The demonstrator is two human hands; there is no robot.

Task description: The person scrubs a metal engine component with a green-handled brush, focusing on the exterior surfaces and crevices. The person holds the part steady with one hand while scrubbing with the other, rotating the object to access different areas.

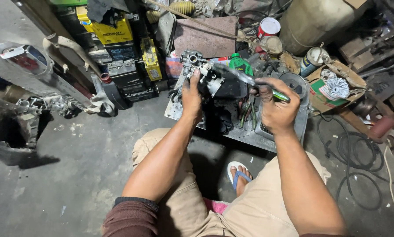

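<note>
My left hand [191,98] grips a grey metal carburettor [201,70], holding it up over a flat metal tray [241,131] on the floor. My right hand [276,105] is closed around a screwdriver [249,80] with a green handle. Its shaft points left, and the tip meets the carburettor body. Both forearms reach forward from my knees, and I sit low with tan trousers.
Stacked black and yellow batteries [118,48] stand at the back left. A green bottle [240,63], a red-lidded tin [268,27], a cardboard box with a fan-shaped part [335,87] and black cables [359,166] lie around. A foot in a blue sandal [240,175] rests below.
</note>
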